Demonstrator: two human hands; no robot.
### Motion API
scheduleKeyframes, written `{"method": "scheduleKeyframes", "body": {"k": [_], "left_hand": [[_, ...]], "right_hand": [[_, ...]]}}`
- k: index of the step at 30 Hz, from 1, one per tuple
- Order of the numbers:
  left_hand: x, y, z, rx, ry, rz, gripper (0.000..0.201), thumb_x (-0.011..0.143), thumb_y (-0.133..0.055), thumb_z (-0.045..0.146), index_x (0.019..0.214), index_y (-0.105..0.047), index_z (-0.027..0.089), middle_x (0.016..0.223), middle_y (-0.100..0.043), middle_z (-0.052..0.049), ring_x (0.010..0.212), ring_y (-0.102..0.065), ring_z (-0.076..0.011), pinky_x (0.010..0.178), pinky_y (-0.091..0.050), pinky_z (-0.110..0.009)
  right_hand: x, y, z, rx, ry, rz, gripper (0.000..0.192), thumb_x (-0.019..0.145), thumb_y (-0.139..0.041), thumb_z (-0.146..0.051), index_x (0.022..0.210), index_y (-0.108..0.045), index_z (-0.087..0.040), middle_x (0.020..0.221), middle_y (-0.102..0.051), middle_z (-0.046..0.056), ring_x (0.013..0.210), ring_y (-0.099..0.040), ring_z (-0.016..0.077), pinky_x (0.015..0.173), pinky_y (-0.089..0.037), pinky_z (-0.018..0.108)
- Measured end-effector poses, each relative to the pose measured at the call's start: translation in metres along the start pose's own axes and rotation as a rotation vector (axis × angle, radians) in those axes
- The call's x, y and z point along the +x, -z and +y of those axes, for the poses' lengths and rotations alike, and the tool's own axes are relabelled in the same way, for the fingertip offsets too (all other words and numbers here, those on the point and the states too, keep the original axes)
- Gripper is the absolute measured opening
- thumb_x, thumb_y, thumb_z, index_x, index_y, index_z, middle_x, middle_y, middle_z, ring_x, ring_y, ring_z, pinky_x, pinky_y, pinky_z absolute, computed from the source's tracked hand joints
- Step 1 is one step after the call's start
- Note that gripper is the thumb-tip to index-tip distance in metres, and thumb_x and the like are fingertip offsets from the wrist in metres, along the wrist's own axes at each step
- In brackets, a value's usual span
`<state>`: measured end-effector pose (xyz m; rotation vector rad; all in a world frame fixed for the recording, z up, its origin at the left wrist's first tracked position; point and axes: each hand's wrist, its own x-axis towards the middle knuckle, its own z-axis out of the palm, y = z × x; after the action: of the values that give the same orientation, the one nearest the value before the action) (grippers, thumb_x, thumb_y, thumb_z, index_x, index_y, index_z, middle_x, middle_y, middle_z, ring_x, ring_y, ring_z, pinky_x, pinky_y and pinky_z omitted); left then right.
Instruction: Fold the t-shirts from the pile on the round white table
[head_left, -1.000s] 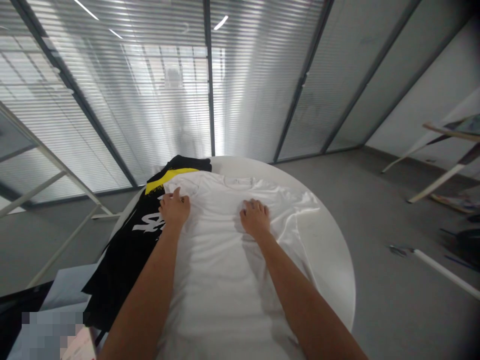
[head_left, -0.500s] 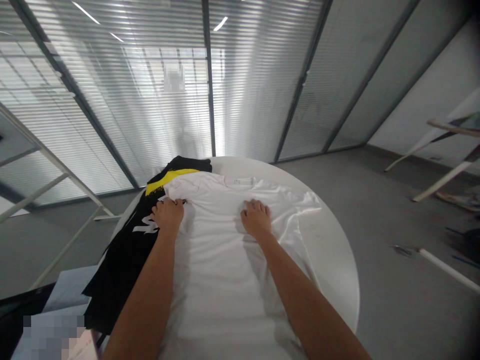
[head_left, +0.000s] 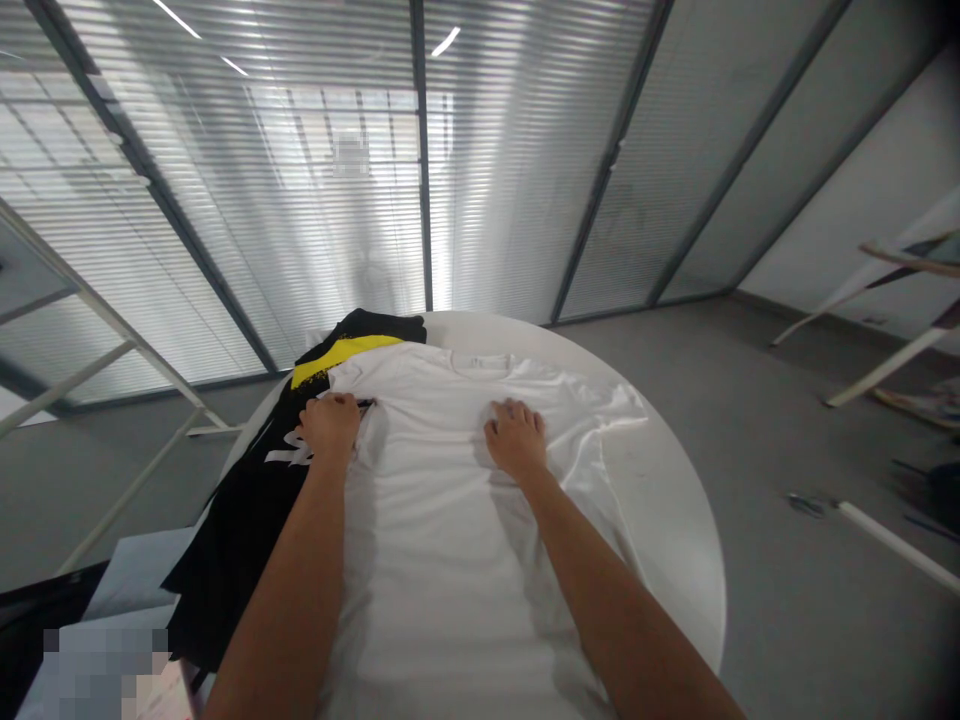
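- Glass partition with dark grey frames and pale horizontal slatted blinds
- White tubular frame standing at the left
- Pale bluish sheets at the lower left
- Smooth grey floor
- White, slender-legged furniture at the right edge
- Straight white pole, lower right

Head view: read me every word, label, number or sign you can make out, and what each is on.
No text is fully legible.
White lettering on the black garment: partly hidden at the left hand; unreadable.
Small mark inside the neckline of the white T-shirt: too small.
Papers, lower left: nothing readable, part pixelated.
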<state>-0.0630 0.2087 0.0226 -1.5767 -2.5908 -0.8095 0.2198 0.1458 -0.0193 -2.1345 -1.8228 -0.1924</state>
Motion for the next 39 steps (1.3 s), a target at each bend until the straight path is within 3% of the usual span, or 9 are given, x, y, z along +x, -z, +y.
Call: {"method": "scheduleKeyframes", "body": {"k": [3, 8, 14, 18, 22, 26, 31, 35, 39], "left_hand": [[0.004, 0.002, -0.002, -0.046, 0.002, 0.051, 0.043, 0.088, -0.038, 0.033, 0.109, -0.071, 0.016, 0.113, -0.064, -0.02, 0.105, -0.058, -0.0369, 0.085, -0.046, -0.052], [0.002, 0.006, -0.001, 0.031, 0.048, -0.043, 0.047, 0.088, -0.037, 0.038, 0.103, -0.071, 0.009, 0.114, -0.061, -0.024, 0.107, -0.057, -0.0398, 0.088, -0.044, -0.056], [0.001, 0.011, 0.002, 0.043, 0.103, -0.017, 0.048, 0.088, -0.041, 0.044, 0.113, -0.065, 0.011, 0.118, -0.058, -0.023, 0.11, -0.055, -0.0401, 0.088, -0.042, -0.058], [0.003, 0.007, 0.002, 0.057, -0.014, -0.059, 0.049, 0.09, -0.04, 0.044, 0.132, -0.054, 0.025, 0.122, -0.056, -0.018, 0.112, -0.053, -0.0381, 0.089, -0.042, -0.056], [0.006, -0.002, 0.0, 0.063, -0.134, -0.115, 0.044, 0.088, -0.045, 0.033, 0.129, -0.06, 0.033, 0.13, -0.051, -0.014, 0.119, -0.046, -0.0375, 0.096, -0.038, -0.055], [0.024, -0.004, -0.003, 0.005, -0.138, -0.092, 0.049, 0.083, -0.05, 0.03, 0.131, -0.058, 0.031, 0.133, -0.052, -0.014, 0.121, -0.046, -0.0382, 0.097, -0.038, -0.055], [0.061, -0.006, -0.004, -0.02, -0.117, -0.248, 0.048, 0.087, -0.044, 0.034, 0.133, -0.058, 0.028, 0.131, -0.059, -0.015, 0.119, -0.052, -0.0395, 0.096, -0.038, -0.058], [0.079, -0.013, -0.003, 0.009, -0.172, -0.279, 0.044, 0.083, -0.05, 0.033, 0.124, -0.065, 0.027, 0.125, -0.064, -0.013, 0.115, -0.057, -0.0361, 0.095, -0.042, -0.052], [0.088, -0.018, -0.003, 0.0, -0.18, -0.233, 0.039, 0.08, -0.052, 0.027, 0.112, -0.071, 0.017, 0.115, -0.069, -0.014, 0.108, -0.062, -0.0327, 0.089, -0.048, -0.042]], "right_hand": [[0.0, 0.001, -0.001, -0.005, -0.004, -0.01, 0.044, 0.093, -0.04, -0.031, 0.134, -0.054, -0.023, 0.141, -0.049, 0.011, 0.13, -0.038, 0.0267, 0.109, -0.021, 0.043], [0.0, 0.003, -0.001, 0.0, -0.008, -0.016, 0.044, 0.093, -0.04, -0.032, 0.134, -0.054, -0.024, 0.141, -0.049, 0.011, 0.13, -0.038, 0.027, 0.109, -0.021, 0.044], [-0.001, 0.003, -0.001, 0.011, -0.003, -0.008, 0.044, 0.092, -0.041, -0.032, 0.134, -0.055, -0.023, 0.141, -0.05, 0.011, 0.13, -0.038, 0.0273, 0.109, -0.022, 0.044], [0.0, 0.003, -0.001, 0.014, -0.014, -0.022, 0.044, 0.092, -0.041, -0.031, 0.133, -0.055, -0.024, 0.141, -0.049, 0.011, 0.13, -0.038, 0.0278, 0.109, -0.022, 0.045], [0.0, 0.003, 0.0, 0.023, -0.017, -0.025, 0.045, 0.092, -0.041, -0.032, 0.134, -0.055, -0.024, 0.141, -0.05, 0.011, 0.13, -0.037, 0.0281, 0.109, -0.022, 0.045], [0.0, 0.003, 0.0, 0.028, -0.019, -0.017, 0.045, 0.092, -0.042, -0.032, 0.133, -0.056, -0.023, 0.14, -0.05, 0.012, 0.13, -0.038, 0.0285, 0.109, -0.022, 0.045], [0.0, 0.003, 0.0, 0.035, -0.022, -0.012, 0.045, 0.091, -0.042, -0.032, 0.133, -0.056, -0.023, 0.141, -0.049, 0.012, 0.131, -0.037, 0.0283, 0.11, -0.021, 0.045], [0.0, 0.002, 0.001, 0.033, -0.019, -0.008, 0.045, 0.091, -0.042, -0.032, 0.134, -0.055, -0.023, 0.141, -0.049, 0.012, 0.132, -0.036, 0.0286, 0.11, -0.02, 0.046], [0.001, 0.002, 0.0, 0.038, -0.015, 0.006, 0.044, 0.091, -0.042, -0.031, 0.132, -0.056, -0.022, 0.14, -0.05, 0.012, 0.13, -0.037, 0.0279, 0.11, -0.02, 0.045]]}}
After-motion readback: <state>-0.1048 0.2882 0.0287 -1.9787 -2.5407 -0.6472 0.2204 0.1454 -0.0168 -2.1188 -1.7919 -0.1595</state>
